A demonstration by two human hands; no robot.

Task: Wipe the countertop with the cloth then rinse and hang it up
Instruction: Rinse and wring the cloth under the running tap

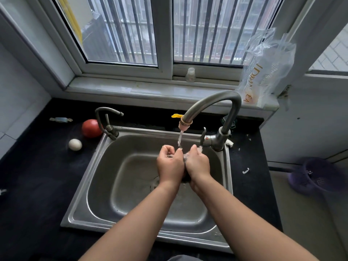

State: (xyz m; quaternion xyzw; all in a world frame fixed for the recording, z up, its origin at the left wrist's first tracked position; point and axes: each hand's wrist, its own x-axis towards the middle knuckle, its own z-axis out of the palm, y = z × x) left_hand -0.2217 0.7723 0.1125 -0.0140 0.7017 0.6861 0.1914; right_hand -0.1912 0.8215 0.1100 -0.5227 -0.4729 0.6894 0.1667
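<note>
Both my hands are held together over the steel sink (79, 213), under a thin stream of water (180, 138) from the tall curved faucet (212, 102). My left hand (170, 164) and my right hand (197, 164) have their fingers curled inward and press against each other. A dark wad, which looks like the cloth (185, 178), shows between the palms and wrists; most of it is hidden. Water splashes white on my right fingers. The black countertop (37, 176) surrounds the sink.
A tomato (91, 128) and an egg (75, 144) lie left of the sink by a smaller tap (108, 119). White scraps (245, 170) dot the counter on the right. A plastic bag (267, 66) stands on the windowsill, and a purple basket (316, 176) sits low right.
</note>
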